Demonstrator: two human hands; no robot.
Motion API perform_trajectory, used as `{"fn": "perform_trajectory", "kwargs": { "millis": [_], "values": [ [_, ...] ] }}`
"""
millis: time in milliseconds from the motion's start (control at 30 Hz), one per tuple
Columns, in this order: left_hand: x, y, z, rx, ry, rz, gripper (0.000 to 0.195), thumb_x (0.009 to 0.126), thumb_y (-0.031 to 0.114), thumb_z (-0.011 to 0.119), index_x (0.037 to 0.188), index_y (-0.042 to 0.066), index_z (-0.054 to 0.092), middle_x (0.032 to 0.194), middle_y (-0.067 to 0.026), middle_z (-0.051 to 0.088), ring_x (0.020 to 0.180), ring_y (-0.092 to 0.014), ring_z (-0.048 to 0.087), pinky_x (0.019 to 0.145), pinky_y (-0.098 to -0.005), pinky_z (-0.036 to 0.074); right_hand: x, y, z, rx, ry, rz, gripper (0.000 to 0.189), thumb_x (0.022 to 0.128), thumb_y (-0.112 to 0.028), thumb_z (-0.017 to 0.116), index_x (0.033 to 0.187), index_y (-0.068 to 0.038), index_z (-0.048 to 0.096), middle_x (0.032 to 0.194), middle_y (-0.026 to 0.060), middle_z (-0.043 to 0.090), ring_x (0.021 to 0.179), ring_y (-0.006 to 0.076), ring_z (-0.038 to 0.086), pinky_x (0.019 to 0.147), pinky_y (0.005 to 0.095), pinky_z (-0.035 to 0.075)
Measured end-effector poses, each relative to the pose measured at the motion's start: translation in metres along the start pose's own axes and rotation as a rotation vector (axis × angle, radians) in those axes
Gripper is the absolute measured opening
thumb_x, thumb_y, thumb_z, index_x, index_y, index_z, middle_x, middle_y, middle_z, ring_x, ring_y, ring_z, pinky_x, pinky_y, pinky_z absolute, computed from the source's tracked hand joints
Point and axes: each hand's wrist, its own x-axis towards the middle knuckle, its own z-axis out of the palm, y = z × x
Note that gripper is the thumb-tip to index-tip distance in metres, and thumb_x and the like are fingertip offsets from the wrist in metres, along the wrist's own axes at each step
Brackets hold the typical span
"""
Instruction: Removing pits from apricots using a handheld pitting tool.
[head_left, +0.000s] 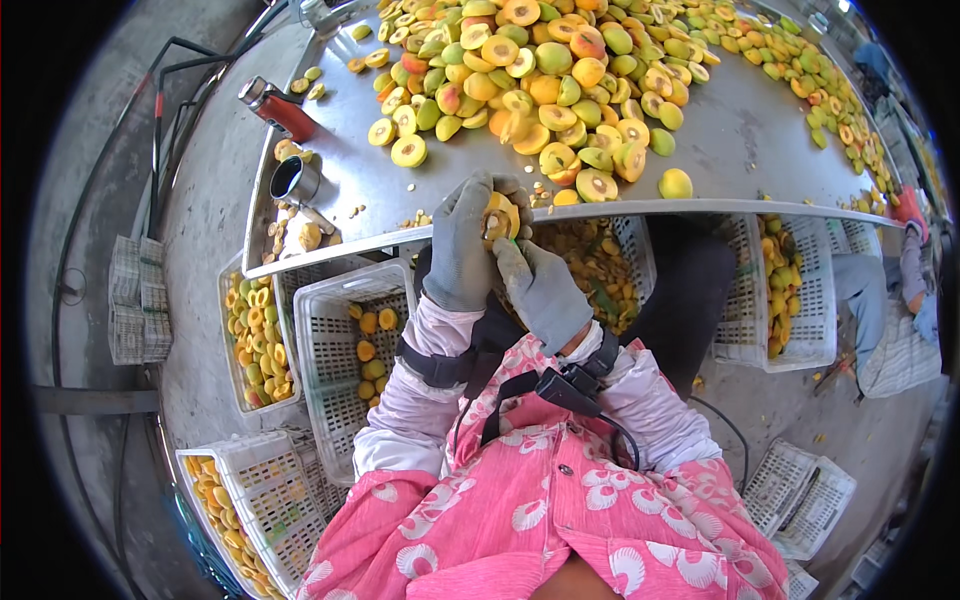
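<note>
My left hand (469, 240), in a grey work glove, is closed around a yellow halved stone fruit (500, 217) with its cut face and brown centre showing. My right hand (541, 289), gloved alike, touches the lower edge of that fruit with its fingertips; a small green-tipped item shows there, and what tool it may belong to is hidden. Both hands are at the near edge of the metal table (697, 206). Beyond them lies a large pile of halved, yellow-green fruit (555, 60). Beneath the hands, a plastic crate holds fruit scraps (600, 274).
A red thermos (281, 112) and a metal cup (295, 181) stand on the table's left. White crates with fruit halves stand on the left, one a partly filled crate (322, 390). At the far right is a co-worker's pink glove (910, 206). Crates (787, 487) lie lower right.
</note>
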Motion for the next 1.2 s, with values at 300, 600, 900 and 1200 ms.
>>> {"fn": "perform_trajectory", "kwargs": {
  "millis": [300,600,900,1200],
  "values": [
    [-0.003,-0.007,0.014,0.123,0.014,-0.037,0.041,0.101,0.034,0.046,0.105,-0.003,0.062,0.091,-0.0114,0.065,0.077,-0.017,0.063,0.066,-0.0290,0.053,-0.004,0.020,0.005,0.511,-0.147,0.323,0.052,0.100,-0.052,0.044,0.074,-0.007,0.053,0.054,-0.0026,0.042,0.045,0.0077,0.035,0.042,0.0277,0.030],
    [-0.005,-0.024,0.011,0.271,0.073,-0.028,0.041,0.102,0.034,0.046,0.106,-0.003,0.063,0.090,-0.0100,0.064,0.074,-0.016,0.061,0.065,-0.0281,0.051,-0.010,-0.001,-0.031,0.681,-0.445,0.615,0.056,0.099,-0.053,0.045,0.076,-0.003,0.058,0.056,-0.0005,0.046,0.050,0.0089,0.039,0.047,0.0281,0.035],
    [-0.003,-0.031,0.017,0.309,0.104,-0.008,0.036,0.100,0.030,0.050,0.108,-0.002,0.065,0.090,-0.0093,0.066,0.073,-0.016,0.063,0.065,-0.0264,0.052,-0.013,0.004,-0.038,0.714,-0.474,0.664,0.058,0.099,-0.056,0.044,0.077,-0.004,0.058,0.056,0.0001,0.047,0.050,0.0104,0.041,0.047,0.0312,0.036],
    [0.001,-0.019,0.027,0.186,0.059,-0.106,0.048,0.100,0.039,0.043,0.113,-0.005,0.058,0.097,-0.0166,0.065,0.083,-0.023,0.065,0.073,-0.0316,0.053,-0.002,0.015,-0.029,0.511,-0.336,0.480,0.055,0.098,-0.059,0.042,0.077,-0.009,0.053,0.053,-0.0022,0.043,0.038,0.0094,0.037,0.036,0.0297,0.031]
  ]
}}
